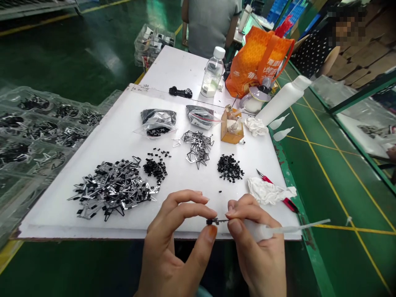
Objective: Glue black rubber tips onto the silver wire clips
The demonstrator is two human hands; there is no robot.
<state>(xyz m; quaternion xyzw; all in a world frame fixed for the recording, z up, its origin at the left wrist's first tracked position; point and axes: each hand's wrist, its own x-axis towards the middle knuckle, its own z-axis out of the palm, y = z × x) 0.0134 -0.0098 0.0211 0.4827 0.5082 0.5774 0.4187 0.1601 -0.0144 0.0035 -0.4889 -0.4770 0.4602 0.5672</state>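
My left hand (176,235) pinches a small metal part with a black block on its end (215,221) between thumb and forefinger, just above the front edge of a white board (123,140). My right hand (256,243) grips a white plastic applicator bottle (266,231), its long thin nozzle pointing right, and its fingertips meet the part's thin end. Beyond my hands lie a large heap of black-and-silver metal parts (111,189), two piles of small black blocks (230,168), and a smaller heap of silver parts (198,146).
Two plastic bags of parts (158,123) lie at the board's back. Nearby are a craft knife (276,192), crumpled white cloth (269,191), a water bottle (213,72) and an orange bag (256,62). Plastic trays of parts (40,128) sit at left; a person (210,24) stands beyond.
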